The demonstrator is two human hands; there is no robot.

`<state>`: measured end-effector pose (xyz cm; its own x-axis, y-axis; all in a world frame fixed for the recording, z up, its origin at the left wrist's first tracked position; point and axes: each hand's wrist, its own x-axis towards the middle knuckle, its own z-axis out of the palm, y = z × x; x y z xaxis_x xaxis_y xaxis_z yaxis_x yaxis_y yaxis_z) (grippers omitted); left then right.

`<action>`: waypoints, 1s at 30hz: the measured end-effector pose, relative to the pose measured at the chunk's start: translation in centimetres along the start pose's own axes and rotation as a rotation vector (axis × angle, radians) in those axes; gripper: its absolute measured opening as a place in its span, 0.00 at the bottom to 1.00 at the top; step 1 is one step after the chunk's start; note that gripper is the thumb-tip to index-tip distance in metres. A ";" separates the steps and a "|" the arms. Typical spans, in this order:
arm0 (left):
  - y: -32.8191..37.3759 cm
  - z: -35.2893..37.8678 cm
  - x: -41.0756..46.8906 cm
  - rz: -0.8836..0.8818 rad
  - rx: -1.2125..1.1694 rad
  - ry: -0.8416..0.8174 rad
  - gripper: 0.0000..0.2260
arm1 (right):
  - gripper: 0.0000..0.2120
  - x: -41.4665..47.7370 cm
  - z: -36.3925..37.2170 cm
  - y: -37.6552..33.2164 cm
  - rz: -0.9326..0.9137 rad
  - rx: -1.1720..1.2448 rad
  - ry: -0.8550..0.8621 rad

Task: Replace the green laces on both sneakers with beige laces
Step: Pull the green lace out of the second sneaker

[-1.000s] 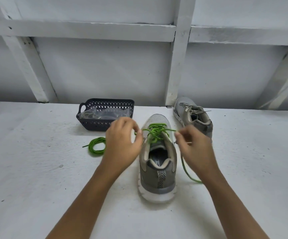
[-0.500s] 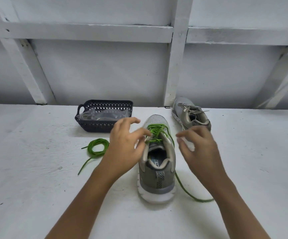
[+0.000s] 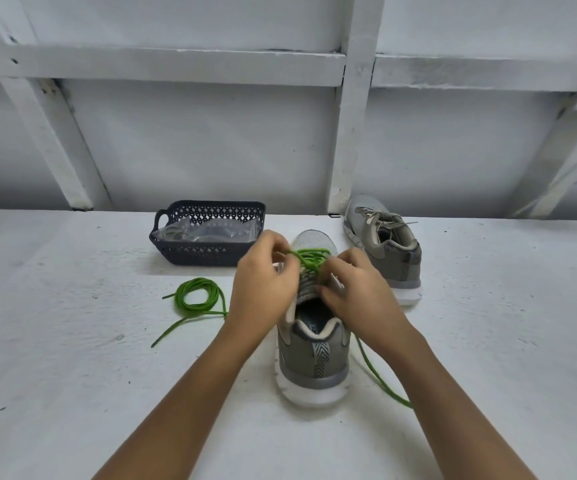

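Pinching thin bright-green lace (image 3: 310,257) on grey sneaker (image 3: 314,370), left hand (image 3: 263,289); right hand (image 3: 359,297) gripping it too

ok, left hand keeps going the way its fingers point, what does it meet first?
The green lace on the near sneaker; the left hand seems to pinch it, though depth is unclear.

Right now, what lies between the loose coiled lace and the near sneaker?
The left hand, seen in the head view, sits between the coil and the sneaker.
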<state>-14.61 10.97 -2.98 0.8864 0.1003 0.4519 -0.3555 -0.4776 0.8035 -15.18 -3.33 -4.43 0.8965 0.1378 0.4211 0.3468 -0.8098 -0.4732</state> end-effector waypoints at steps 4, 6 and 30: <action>0.8 -1.7 1.2 -0.248 -0.650 0.225 0.11 | 0.03 -0.2 0.2 0.3 0.015 0.066 0.021; 0.5 -3.1 2.0 -0.333 -0.976 0.284 0.11 | 0.03 -0.4 0.2 0.6 0.020 0.100 0.025; -2.1 -6.7 -1.2 -0.087 0.421 -0.636 0.07 | 0.34 -0.6 -2.8 1.9 1.055 1.449 -0.014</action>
<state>-16.88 17.72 -2.57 0.9514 -0.3075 -0.0186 -0.2465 -0.7960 0.5529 -15.85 -6.59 -3.43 0.8761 -0.0441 -0.4802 -0.3820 0.5443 -0.7469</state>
